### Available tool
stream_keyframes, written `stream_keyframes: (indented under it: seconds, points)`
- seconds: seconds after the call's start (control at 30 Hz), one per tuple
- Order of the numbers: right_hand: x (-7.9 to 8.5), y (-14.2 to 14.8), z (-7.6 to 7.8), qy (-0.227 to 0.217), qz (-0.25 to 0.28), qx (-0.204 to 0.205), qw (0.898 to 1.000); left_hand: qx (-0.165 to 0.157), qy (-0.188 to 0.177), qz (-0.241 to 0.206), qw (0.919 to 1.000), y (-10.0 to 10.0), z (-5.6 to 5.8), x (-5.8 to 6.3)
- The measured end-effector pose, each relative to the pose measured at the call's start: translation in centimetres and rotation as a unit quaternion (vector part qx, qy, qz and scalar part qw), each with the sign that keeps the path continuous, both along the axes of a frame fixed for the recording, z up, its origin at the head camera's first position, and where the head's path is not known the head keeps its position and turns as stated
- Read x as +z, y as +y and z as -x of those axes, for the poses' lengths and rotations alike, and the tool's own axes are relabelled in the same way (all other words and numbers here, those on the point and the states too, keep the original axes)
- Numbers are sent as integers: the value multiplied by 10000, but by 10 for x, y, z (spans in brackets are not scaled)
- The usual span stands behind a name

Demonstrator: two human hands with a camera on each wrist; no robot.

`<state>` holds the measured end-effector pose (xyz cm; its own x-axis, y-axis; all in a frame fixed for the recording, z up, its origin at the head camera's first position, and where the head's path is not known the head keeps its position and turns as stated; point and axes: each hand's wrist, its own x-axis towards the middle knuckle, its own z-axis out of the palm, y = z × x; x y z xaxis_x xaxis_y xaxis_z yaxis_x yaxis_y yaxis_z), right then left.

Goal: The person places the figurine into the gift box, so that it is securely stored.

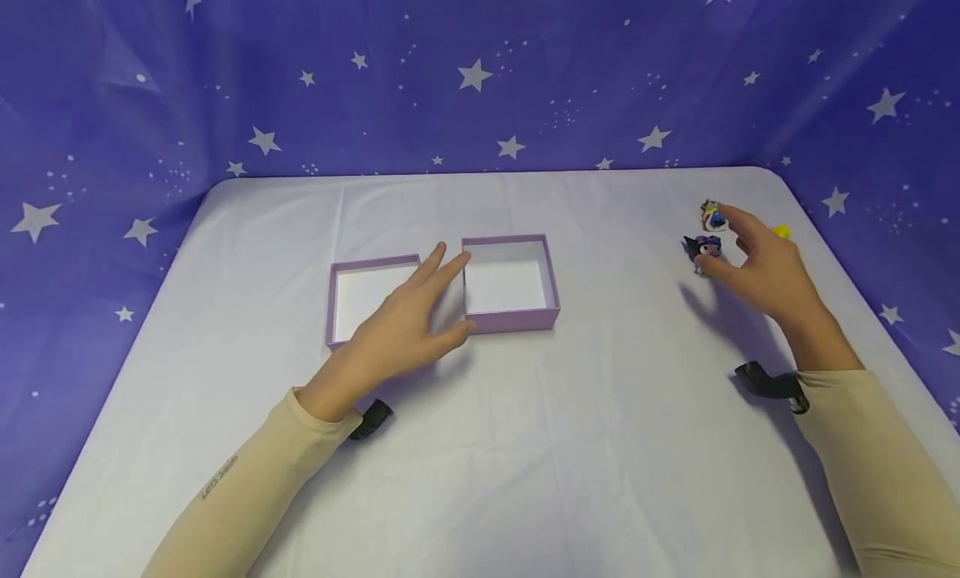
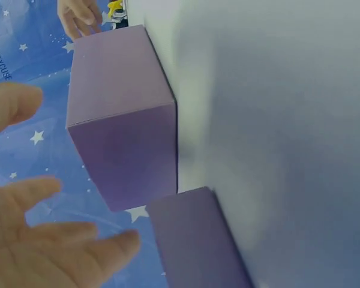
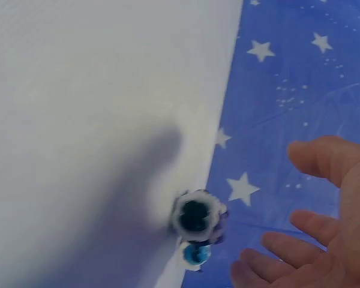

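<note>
Two open purple boxes with white insides stand side by side on the table: a left box [image 1: 330, 307] and a right box [image 1: 513, 321]. My left hand [image 1: 397, 324] hovers over the gap between them, fingers spread, fingertips and thumb right by the right box's near-left side. The left wrist view also shows this hand [image 2: 54, 234] holding nothing beside the purple walls. At the far right my right hand [image 1: 768, 266] is spread above a small dark-eared figurine [image 1: 705, 246]. Behind that stands a colourful figurine [image 1: 713, 216]. In the right wrist view, a gap separates the fingers [image 3: 294, 249] from the figurines.
A yellow object [image 1: 782, 231] shows partly behind my right hand. White cloth covers the table [image 1: 585, 445]. A purple-blue curtain with stars [image 1: 510, 78] hangs along the back and sides. A black wrist mount [image 1: 768, 384] juts from the right sleeve, another [image 1: 372, 420] from the left.
</note>
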<state>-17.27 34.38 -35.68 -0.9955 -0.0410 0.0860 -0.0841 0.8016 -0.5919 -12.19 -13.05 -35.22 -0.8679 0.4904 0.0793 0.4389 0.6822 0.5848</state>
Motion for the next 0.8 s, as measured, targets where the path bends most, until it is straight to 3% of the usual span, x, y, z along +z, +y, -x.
stream_keyframes:
  seconds: [0.13,0.27,0.8]
  points:
    - [-9,6,3,-207,-446,-4,9988,-475,-36,-22,9989,0,2,-4]
    - [-14,10,7,-336,-684,116,9970,-684,79,-6,9976,0,4,-7]
    - [-18,12,20,-551,-1041,222,9928,-488,256,-271,9981,4,9,-10]
